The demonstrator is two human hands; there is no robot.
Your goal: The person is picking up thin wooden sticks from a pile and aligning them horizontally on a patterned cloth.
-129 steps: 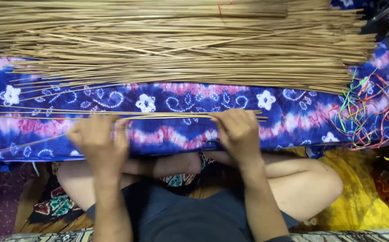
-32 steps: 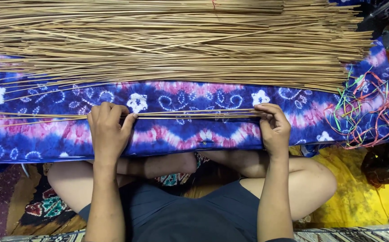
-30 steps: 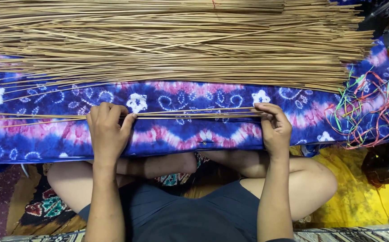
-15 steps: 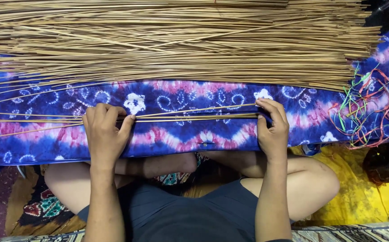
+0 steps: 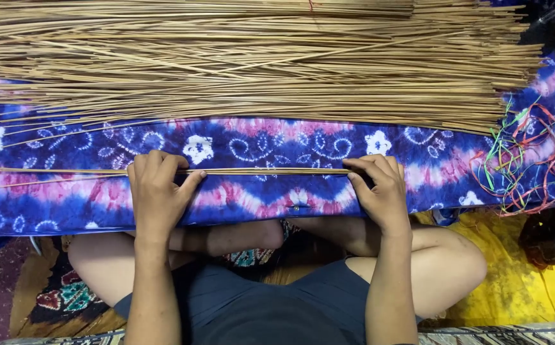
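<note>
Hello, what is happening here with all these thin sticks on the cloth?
A person sits cross-legged behind a blue, pink and white tie-dyed cloth. The left hand and the right hand each pinch one end region of a small bundle of thin sticks lying across the cloth. A large pile of the same tan sticks lies beyond it. Loose coloured strings lie on the cloth at the right.

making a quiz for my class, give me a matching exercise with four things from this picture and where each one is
Things:
1. big pile of sticks
2. small bundle of sticks
3. coloured strings
4. yellow cloth

Places:
A. lower right, beside the knee
B. between left hand and right hand
C. across the top
D. right end of the blue patterned cloth

Pairs: 1-C, 2-B, 3-D, 4-A
</note>
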